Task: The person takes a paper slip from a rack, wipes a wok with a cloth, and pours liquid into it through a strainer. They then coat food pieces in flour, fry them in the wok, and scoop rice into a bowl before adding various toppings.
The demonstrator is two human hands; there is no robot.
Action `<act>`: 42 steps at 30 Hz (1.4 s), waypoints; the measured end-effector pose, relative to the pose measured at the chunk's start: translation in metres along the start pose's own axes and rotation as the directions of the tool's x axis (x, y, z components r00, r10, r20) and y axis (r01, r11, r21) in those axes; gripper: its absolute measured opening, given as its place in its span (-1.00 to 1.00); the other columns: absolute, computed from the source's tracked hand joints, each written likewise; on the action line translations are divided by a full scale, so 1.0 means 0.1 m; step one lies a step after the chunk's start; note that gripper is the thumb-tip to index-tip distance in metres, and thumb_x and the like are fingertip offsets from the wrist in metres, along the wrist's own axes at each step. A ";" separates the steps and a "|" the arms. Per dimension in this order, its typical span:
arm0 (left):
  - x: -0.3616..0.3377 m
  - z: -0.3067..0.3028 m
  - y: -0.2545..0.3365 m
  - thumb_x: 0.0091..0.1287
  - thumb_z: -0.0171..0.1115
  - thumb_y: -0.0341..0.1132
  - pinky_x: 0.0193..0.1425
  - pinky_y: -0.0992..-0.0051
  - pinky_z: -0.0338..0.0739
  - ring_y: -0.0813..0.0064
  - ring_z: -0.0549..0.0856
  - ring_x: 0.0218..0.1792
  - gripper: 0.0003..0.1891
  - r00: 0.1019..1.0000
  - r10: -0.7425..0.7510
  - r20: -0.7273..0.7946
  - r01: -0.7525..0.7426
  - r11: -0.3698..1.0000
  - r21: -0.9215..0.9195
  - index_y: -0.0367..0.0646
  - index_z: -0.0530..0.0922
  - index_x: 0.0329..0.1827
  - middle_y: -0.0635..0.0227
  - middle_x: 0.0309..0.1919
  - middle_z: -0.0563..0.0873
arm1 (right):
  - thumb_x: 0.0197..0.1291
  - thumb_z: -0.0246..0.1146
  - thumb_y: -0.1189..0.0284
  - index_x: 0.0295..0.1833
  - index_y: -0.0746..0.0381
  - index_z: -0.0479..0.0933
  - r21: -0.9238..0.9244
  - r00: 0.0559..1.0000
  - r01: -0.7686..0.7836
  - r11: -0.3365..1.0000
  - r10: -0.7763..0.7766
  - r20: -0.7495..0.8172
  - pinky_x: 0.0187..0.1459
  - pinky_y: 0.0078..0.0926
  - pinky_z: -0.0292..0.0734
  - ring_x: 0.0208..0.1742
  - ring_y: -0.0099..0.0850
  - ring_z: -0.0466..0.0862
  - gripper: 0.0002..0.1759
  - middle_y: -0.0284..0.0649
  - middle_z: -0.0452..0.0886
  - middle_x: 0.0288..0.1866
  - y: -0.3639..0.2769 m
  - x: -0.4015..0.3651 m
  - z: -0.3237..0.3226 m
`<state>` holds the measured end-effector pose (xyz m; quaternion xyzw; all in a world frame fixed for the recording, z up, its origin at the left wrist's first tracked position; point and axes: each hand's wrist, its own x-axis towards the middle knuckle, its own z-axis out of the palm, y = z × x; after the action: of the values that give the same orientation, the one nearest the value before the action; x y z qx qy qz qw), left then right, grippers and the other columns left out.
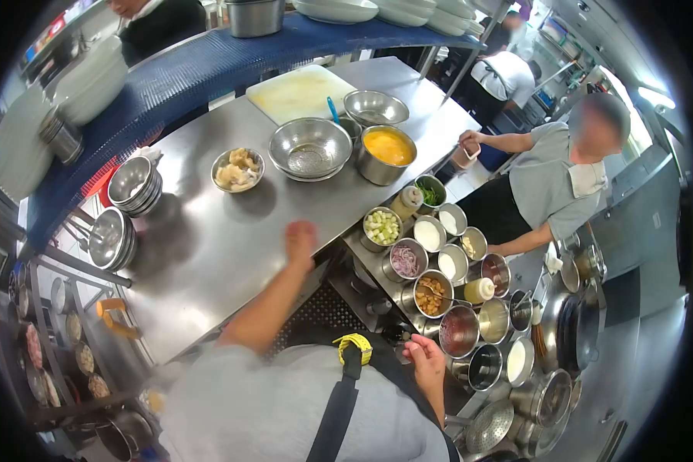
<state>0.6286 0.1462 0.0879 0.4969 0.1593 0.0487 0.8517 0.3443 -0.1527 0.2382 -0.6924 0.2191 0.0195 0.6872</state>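
My left hand (300, 239) is over the front edge of the steel counter (200, 262), smeared by motion, so its fingers cannot be made out. Beyond it stand a small metal bowl of pale, lumpy food pieces (237, 170) and a wide steel bowl (310, 146) with a wet-looking bottom. My right hand (425, 362) is low near my body, thumb and fingers pinched together; whatever they hold, if anything, is too small to name. Close to it are a dark round container (396, 333) and a metal pot with reddish contents (459, 331).
A pot of yellow liquid (388, 146) and a cutting board (300, 92) stand on the counter. Several ingredient tins, including diced green vegetable (382, 227) and sliced onion (405, 260), line the right side. A co-worker (547, 177) stands beyond them. Stacked bowls (135, 185) are at left.
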 end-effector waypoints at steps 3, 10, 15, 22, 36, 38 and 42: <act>0.47 -0.59 0.62 0.44 0.26 -0.12 -0.57 0.59 0.42 0.59 0.57 -0.50 -0.74 0.900 0.127 -0.418 -0.181 0.979 -0.091 -0.10 0.46 -0.13 0.41 -0.41 0.59 | 0.36 0.29 0.45 0.18 0.43 0.54 -0.021 0.999 0.021 1.000 -0.020 0.030 -0.07 -0.57 0.62 -0.18 -0.51 0.70 -0.63 -0.18 0.71 -0.09 -0.01 0.11 0.02; 1.24 -1.25 1.13 0.43 0.24 -0.19 -0.52 0.52 0.57 0.41 0.75 -0.36 -0.73 0.906 0.032 -0.421 -0.030 0.999 0.011 -0.19 0.46 -0.02 0.27 -0.28 0.64 | 0.37 0.28 0.43 0.16 0.41 0.57 -0.052 0.998 -0.009 0.999 0.012 0.059 -0.07 -0.56 0.61 -0.15 -0.54 0.69 -0.66 -0.21 0.72 -0.12 0.05 0.12 0.26; 0.85 -1.64 1.27 0.38 0.21 -0.37 -0.13 0.48 0.66 0.29 0.71 -0.20 -0.72 0.986 0.110 -0.128 -0.108 0.994 0.026 -0.35 0.56 0.06 0.22 -0.15 0.67 | 0.37 0.27 0.37 0.18 0.32 0.59 -0.088 0.997 0.028 0.996 -0.034 -0.070 -0.05 -0.49 0.62 -0.14 -0.51 0.70 -0.65 -0.22 0.74 -0.14 0.31 -0.07 0.21; 0.41 -1.09 1.24 0.32 0.26 -0.34 -0.04 0.44 0.54 0.36 0.62 -0.07 -0.67 0.872 0.242 0.426 -0.476 0.626 0.618 -0.37 0.58 0.06 0.20 -0.04 0.64 | 0.29 0.26 0.29 0.06 0.31 0.63 -0.254 0.967 0.095 0.963 -0.149 -0.204 -0.01 -0.32 0.63 -0.07 -0.17 0.76 -0.65 -0.03 0.75 -0.07 0.31 -0.37 0.24; -2.88 1.13 -0.07 0.33 0.24 -0.30 0.29 0.25 0.53 0.24 0.63 0.22 -0.45 -0.103 -0.718 0.688 0.189 0.665 0.722 -0.35 0.41 0.36 0.11 0.25 0.60 | 0.38 0.27 0.34 0.14 0.26 0.60 -0.023 0.148 0.047 0.999 -0.030 -0.989 -0.12 -0.51 0.58 -0.21 -0.55 0.67 -0.69 -0.29 0.72 -0.24 0.75 -3.72 0.35; -3.43 1.18 -0.08 0.33 0.23 -0.28 0.31 0.22 0.53 0.20 0.63 0.22 -0.45 -0.260 -0.703 0.661 0.140 0.650 0.747 -0.36 0.41 0.35 0.07 0.25 0.60 | 0.39 0.26 0.36 0.11 0.27 0.61 0.034 -0.117 0.164 0.986 0.053 -0.992 -0.10 -0.53 0.60 -0.20 -0.57 0.66 -0.72 -0.31 0.72 -0.24 0.88 -4.48 0.52; -4.23 1.24 -0.27 0.35 0.21 -0.28 0.32 0.19 0.53 0.14 0.64 0.21 -0.47 -0.469 -0.655 0.592 0.108 0.623 0.775 -0.42 0.41 0.31 0.01 0.25 0.60 | 0.39 0.26 0.38 0.07 0.29 0.61 0.096 -0.273 0.388 0.916 0.214 -0.938 -0.16 -0.56 0.62 -0.23 -0.57 0.67 -0.75 -0.29 0.71 -0.18 0.88 -5.06 0.85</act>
<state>0.2665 -0.0726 0.2159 0.3669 -0.3658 -0.7196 0.4623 -0.1187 0.0724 0.3164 -0.2979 0.6222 -0.6326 0.3520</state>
